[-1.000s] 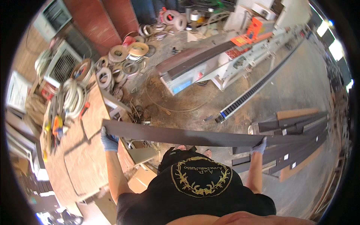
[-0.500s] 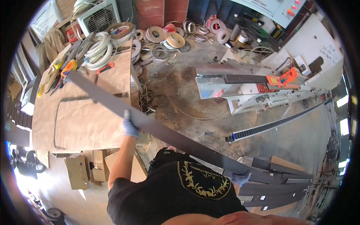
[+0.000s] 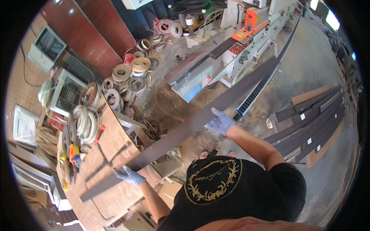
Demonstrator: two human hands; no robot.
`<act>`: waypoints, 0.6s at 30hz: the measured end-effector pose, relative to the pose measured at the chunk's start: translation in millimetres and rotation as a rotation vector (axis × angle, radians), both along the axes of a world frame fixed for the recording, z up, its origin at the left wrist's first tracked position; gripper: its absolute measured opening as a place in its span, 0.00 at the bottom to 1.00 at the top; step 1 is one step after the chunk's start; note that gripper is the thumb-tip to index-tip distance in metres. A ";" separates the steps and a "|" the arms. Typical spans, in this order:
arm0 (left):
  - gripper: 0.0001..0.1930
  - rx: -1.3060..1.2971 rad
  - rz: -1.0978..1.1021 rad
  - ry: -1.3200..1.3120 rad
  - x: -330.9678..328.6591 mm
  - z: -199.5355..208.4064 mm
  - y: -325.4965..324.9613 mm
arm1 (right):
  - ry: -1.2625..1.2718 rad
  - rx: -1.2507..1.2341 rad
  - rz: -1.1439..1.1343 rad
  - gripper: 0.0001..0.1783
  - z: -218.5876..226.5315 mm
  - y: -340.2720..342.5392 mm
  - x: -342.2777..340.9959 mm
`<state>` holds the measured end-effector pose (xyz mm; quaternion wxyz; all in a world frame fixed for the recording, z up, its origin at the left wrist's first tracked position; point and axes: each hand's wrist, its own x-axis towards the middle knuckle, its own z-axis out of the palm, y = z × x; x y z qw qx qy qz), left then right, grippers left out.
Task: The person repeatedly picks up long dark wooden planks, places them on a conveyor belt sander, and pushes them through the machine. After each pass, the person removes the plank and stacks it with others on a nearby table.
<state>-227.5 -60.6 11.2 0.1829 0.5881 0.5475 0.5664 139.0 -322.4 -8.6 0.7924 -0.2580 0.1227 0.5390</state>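
- The setting is a workshop with a dusty concrete floor point(image 3: 308, 77) strewn with offcuts and debris.
- A wooden worktop point(image 3: 115, 154) stands at the person's left. Its far edge carries coils of edge banding point(image 3: 86, 123), hand tools and an orange tool point(image 3: 74, 152).
- More rolls of banding point(image 3: 131, 71) lie piled on the floor beyond the worktop, near a red-brown wall panel point(image 3: 92, 30).
- A long grey machine point(image 3: 216, 61) with an orange unit point(image 3: 252, 19) on top runs diagonally across the upper middle of the view.
- A stack of dark panels point(image 3: 312, 127) lies on the floor at the person's right, with a lighter brown board beside it.
- The long dark strip point(image 3: 185, 131) runs diagonally from the lower left, over the worktop, up toward the machine at the upper right. Its lower end lies above the worktop surface; whether it rests on the surface cannot be determined.
- The left hand point(image 3: 129, 175), in a blue glove, is closed around the strip near its lower end, above the worktop.
- The right hand point(image 3: 220, 121), also in a blue glove, grips the strip's edge about midway along its length, with the fingers curled over it.
- Both arms are extended forward, and the two hands are well apart along the strip.
- The person wears a black shirt point(image 3: 250, 196) with a gold wreath emblem.
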 end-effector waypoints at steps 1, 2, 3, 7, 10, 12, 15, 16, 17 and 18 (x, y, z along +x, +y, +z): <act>0.31 0.010 -0.088 -0.068 -1.2 -7.2 3.9 | -0.031 -0.059 0.000 0.17 12.3 26.8 -11.3; 0.30 0.038 -0.107 -0.042 -3.8 -13.6 7.0 | -0.054 -0.071 0.049 0.17 15.3 49.4 -19.0; 0.29 0.058 -0.143 -0.020 4.3 -15.2 9.3 | -0.079 -0.093 0.080 0.18 15.4 65.8 -21.8; 0.28 0.074 -0.223 0.063 27.0 -25.8 28.7 | -0.377 -0.266 0.289 0.20 -3.2 121.3 -16.6; 0.27 -0.063 -0.339 0.124 32.8 -27.1 38.6 | -0.458 -0.367 0.318 0.22 17.8 128.6 -34.5; 0.30 -0.035 -0.441 0.348 33.6 -31.7 51.0 | -0.528 -0.286 0.315 0.21 8.1 114.1 -34.6; 0.34 0.069 -0.508 0.861 35.6 -21.6 64.4 | -0.571 -0.277 0.299 0.19 -6.6 83.5 -22.3; 0.36 0.103 -0.522 1.029 36.9 -17.1 68.4 | -0.583 -0.296 0.275 0.19 -15.1 74.4 -14.9; 0.37 0.125 -0.569 1.035 34.5 -16.1 75.8 | -0.596 -0.307 0.258 0.19 -17.3 71.3 -10.1; 0.37 0.151 -0.619 1.042 30.9 -16.6 86.3 | -0.596 -0.418 0.201 0.20 -8.6 69.2 -9.9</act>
